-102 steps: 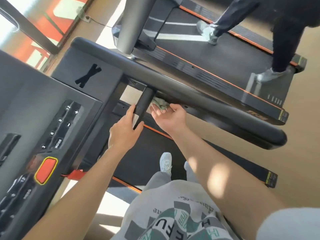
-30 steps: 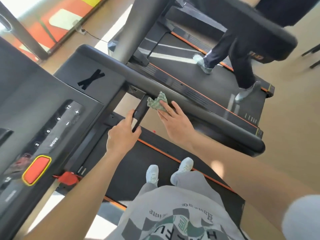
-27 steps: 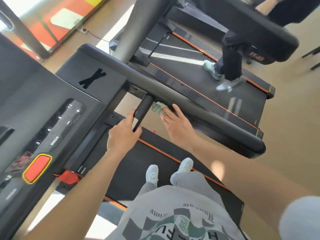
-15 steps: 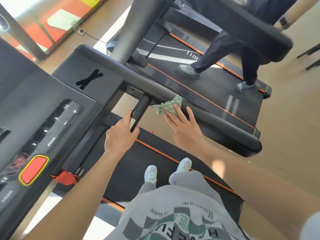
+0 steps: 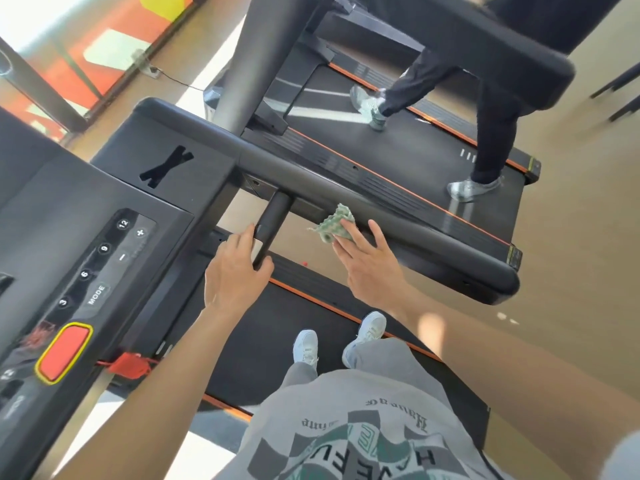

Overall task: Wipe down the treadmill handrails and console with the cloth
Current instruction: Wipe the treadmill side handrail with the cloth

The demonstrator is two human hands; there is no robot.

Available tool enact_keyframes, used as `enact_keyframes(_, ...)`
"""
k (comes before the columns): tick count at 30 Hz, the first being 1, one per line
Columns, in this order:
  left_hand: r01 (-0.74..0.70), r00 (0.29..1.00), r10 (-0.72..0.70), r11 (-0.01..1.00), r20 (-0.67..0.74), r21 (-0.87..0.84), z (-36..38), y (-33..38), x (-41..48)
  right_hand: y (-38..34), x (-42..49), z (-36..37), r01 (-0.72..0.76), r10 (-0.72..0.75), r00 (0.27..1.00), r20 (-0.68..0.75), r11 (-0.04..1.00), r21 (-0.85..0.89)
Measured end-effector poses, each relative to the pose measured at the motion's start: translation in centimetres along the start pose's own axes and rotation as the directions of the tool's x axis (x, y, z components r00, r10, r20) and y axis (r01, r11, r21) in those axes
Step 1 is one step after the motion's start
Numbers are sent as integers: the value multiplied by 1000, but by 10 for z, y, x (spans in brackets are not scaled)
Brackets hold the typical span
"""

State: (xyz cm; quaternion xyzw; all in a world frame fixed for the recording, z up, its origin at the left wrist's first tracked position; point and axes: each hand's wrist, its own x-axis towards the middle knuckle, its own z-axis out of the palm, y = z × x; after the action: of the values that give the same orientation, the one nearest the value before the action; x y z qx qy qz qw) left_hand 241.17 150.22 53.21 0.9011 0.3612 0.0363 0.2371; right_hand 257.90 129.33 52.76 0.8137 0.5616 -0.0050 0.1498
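Observation:
A long black handrail [image 5: 398, 216] runs from the treadmill console [image 5: 86, 216] toward the right. My right hand [image 5: 367, 261] presses a crumpled green cloth [image 5: 334, 225] against the near side of this rail with flat, spread fingers. A short black grip bar [image 5: 272, 223] hangs off the rail's underside, and my left hand [image 5: 233, 271] is wrapped around its lower end. The console at the left shows speed buttons, a MODE label and a red stop button [image 5: 64, 353].
A red safety clip [image 5: 130, 363] dangles below the console. My feet stand on the black belt [image 5: 263, 341]. On the neighbouring treadmill [image 5: 415, 157] beyond the rail another person walks, under its own black handrail [image 5: 502, 53]. Tan floor lies to the right.
My right hand has slid the cloth along the rail to the right, away from the grip bar. My left hand stays on the grip bar. The person on the other treadmill keeps stepping.

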Motion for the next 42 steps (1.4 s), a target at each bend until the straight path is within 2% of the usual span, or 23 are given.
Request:
enact_keyframes(4,-143,971,137,990,-195,-20,5,-2,-3,-1,-17,2,-54,62,995,-72,993,103)
enact_keyframes(8,-208,951,132,942,-278,-265,10,30,-6,-5,-23,-7,-102,171,967,-191,940,325)
enact_keyframes(10,-305,930,212,900,-299,-311,10,53,-5,-9,-25,-10,-81,219,942,-253,882,464)
enact_keyframes(13,-423,905,364,819,-219,-389,5,81,-1,-13,-30,-16,17,270,893,-359,777,629)
enact_keyframes(17,-552,806,587,694,-80,-463,3,92,10,-10,-38,-26,185,165,883,-439,737,650)
enact_keyframes(19,-504,783,622,653,21,-565,7,88,17,-5,-42,-28,219,151,872,-465,728,649)
enact_keyframes(22,-283,826,532,675,184,-682,9,89,17,0,-48,-24,241,194,845,-499,695,677)
enact_keyframes(26,-134,889,398,699,227,-702,18,92,13,2,-58,-18,228,239,846,-476,645,729)
enact_keyframes(27,-88,910,341,713,235,-695,21,92,12,6,-60,-17,185,277,846,-455,649,738)
enact_keyframes(29,89,962,118,715,246,-694,29,91,10,22,-64,-13,29,387,826,-410,697,716)
enact_keyframes(30,197,970,-29,680,242,-706,32,92,9,33,-65,-9,-82,449,809,-379,725,684)
enact_keyframes(32,357,931,-284,577,229,-735,39,93,8,61,-67,0,-312,569,779,-263,716,625)
enact_keyframes(35,411,882,-439,536,173,-737,52,95,9,97,-73,13,-549,629,776,47,636,542)
enact_keyframes(37,416,858,-498,532,125,-738,59,100,13,112,-76,21,-586,579,793,192,637,501)
enact_keyframes(39,407,826,-558,493,78,-769,63,109,17,117,-77,26,-572,548,806,223,628,527)
enact_keyframes(42,362,814,-577,415,66,-835,66,130,21,114,-79,26,-556,573,803,163,622,552)
